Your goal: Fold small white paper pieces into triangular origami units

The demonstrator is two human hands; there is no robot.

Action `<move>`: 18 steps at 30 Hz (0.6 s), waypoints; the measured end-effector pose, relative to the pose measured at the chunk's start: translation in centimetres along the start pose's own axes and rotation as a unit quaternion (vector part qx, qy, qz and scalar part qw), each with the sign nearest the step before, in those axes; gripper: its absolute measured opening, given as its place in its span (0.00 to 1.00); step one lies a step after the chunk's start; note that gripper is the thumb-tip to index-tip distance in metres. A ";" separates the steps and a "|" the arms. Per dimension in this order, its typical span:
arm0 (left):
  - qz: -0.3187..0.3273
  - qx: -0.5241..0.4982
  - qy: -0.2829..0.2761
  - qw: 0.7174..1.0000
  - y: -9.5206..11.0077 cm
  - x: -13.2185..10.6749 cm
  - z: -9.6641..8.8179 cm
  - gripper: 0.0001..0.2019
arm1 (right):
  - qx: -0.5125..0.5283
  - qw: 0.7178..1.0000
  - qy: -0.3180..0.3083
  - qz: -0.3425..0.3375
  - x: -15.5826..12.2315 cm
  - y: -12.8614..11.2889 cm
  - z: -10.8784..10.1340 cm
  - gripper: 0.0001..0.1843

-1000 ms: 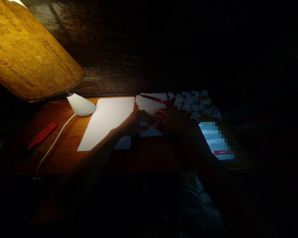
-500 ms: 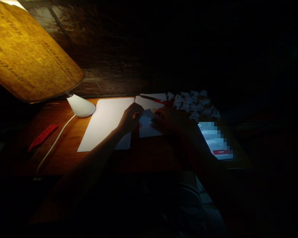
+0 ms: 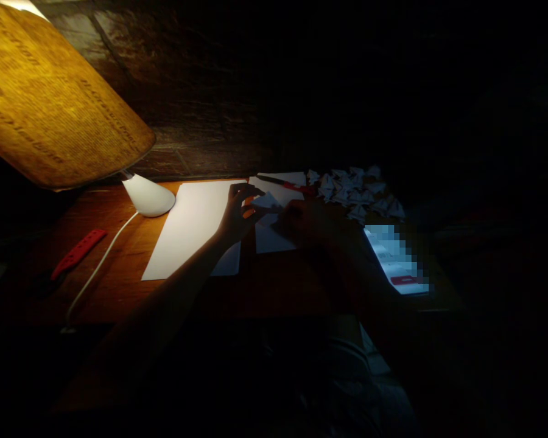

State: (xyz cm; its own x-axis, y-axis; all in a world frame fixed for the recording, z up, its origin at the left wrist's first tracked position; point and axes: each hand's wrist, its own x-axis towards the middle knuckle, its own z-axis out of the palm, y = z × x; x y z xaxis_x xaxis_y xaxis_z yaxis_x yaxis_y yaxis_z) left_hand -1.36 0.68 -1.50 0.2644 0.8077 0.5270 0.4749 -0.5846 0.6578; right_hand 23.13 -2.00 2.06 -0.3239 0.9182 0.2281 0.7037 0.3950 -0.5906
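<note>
A small folded piece of white paper (image 3: 266, 201) is held between my two hands, just above a narrow stack of paper (image 3: 278, 238). My left hand (image 3: 237, 213) pinches its left side, thumb below and fingers curled above. At its right edge my right hand (image 3: 301, 219) is closed on it; deep shadow hides most of those fingers. Left of the hands lies a large stack of white sheets (image 3: 196, 225). Behind them, a knife with a red handle and dark blade (image 3: 283, 181) rests across the back of the narrow stack.
Many folded paper pieces (image 3: 347, 191) are heaped at the back right. A lit phone or tablet (image 3: 393, 258) lies in front of them. To the left stand a lamp's white base (image 3: 148, 196), its cord (image 3: 103, 261) and its big shade (image 3: 64, 103). A red-handled tool (image 3: 80, 252) lies beside the cord.
The small paper has been lifted off the narrow stack and tilted between my hands. My left fingers have shifted up and around it; the right hand has stayed close to its place.
</note>
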 end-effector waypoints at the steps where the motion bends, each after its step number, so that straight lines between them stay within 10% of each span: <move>1: -0.011 -0.011 0.007 1.000 -0.3 0.0 0.1 0.21 | 0.003 1.000 0.008 -0.008 0.1 0.1 0.1 0.08; 7: -0.079 -0.177 -0.020 0.981 -0.7 0.1 0.5 0.34 | 0.022 0.998 0.018 -0.065 0.7 1.0 0.7 0.09; 15: -0.089 -0.241 -0.036 0.966 1.7 0.3 0.0 0.23 | 0.074 0.995 0.055 -0.024 -0.3 0.1 0.7 0.31; 18: -0.089 -0.251 -0.035 0.963 2.2 0.4 -0.1 0.21 | 0.124 0.992 0.016 -0.010 -0.1 -0.1 1.0 0.22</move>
State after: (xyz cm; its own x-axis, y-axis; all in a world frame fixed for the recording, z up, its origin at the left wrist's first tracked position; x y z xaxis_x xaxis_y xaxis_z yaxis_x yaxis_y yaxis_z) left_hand -0.33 -0.32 0.21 0.2799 0.8915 0.3561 0.0571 -0.3858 0.9208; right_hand 22.50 -2.19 1.27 -0.3126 0.9124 0.2643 0.5190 0.3971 -0.7569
